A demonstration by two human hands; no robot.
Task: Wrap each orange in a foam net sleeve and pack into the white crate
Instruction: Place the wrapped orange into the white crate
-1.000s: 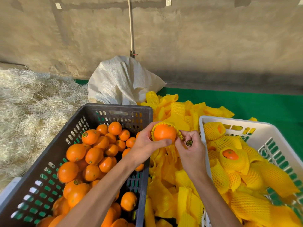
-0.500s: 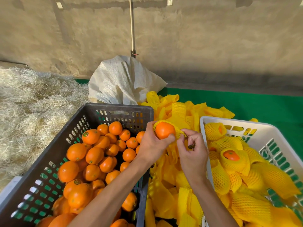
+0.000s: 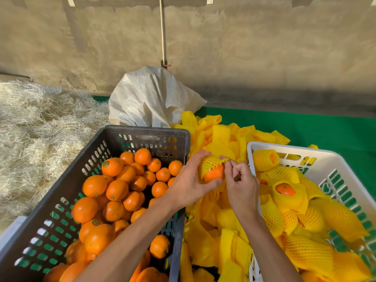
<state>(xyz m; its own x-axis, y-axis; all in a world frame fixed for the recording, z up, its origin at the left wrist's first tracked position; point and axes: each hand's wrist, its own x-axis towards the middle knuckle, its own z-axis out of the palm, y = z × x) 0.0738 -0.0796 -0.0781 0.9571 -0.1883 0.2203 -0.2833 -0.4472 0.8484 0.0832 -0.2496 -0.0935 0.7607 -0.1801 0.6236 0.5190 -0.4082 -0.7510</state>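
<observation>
1. Change from the earlier frames: a second ago the round orange fruit (image 3: 213, 173) sat bare in the mouth of the yellow foam net sleeve (image 3: 209, 162); the sleeve now covers its upper part, and only the lower orange face shows. The fruit has also moved slightly right and lower in the frame.
2. Centre of frame: the left hand (image 3: 188, 183) cups the part-wrapped orange, fingers curled over the top and thumb beneath it. The fruit is held above the gap between the two crates.
3. Just right of it, the right hand (image 3: 241, 185) pinches the sleeve's jagged edge between thumb and forefinger; its other fingers are curled, with a small dark sticker (image 3: 237, 177) against them.
4. Lower left: a dark grey slotted plastic crate (image 3: 146, 131) holds the bare oranges (image 3: 114, 190), several with round labels.
5. Lower right: a white slotted plastic crate (image 3: 289, 149) holds oranges already wrapped in yellow netting (image 3: 284, 192); some show an orange face at the open end.
6. Between the crates, from the bottom centre upward: a loose heap of flat yellow foam sleeves (image 3: 221, 137).
7. Farther back, centre: a crumpled white woven sack (image 3: 150, 100) on a green floor covering (image 3: 305, 129).
8. Left of frame: a mound of pale straw-like fibre (image 3: 36, 127).
9. Top of frame: a rough concrete wall (image 3: 264, 47) with a thin vertical pole (image 3: 162, 31).
</observation>
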